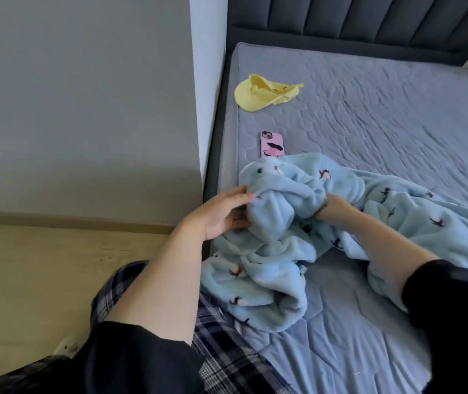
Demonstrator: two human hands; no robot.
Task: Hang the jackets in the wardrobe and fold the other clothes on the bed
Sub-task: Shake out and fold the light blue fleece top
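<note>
A light blue fleece garment with small dark animal prints lies bunched on the near left part of the bed. My left hand holds a fold of it at the mattress's left edge, thumb and fingers around the fabric. My right hand is pushed into the bunched fleece just to the right; its fingers are hidden inside the fabric. The rest of the garment trails off toward the right edge of the view.
A yellow garment lies crumpled near the head of the bed. A phone in a pink case rests face down just beyond the fleece. A dark padded headboard stands behind, a grey wall and wooden floor to the left.
</note>
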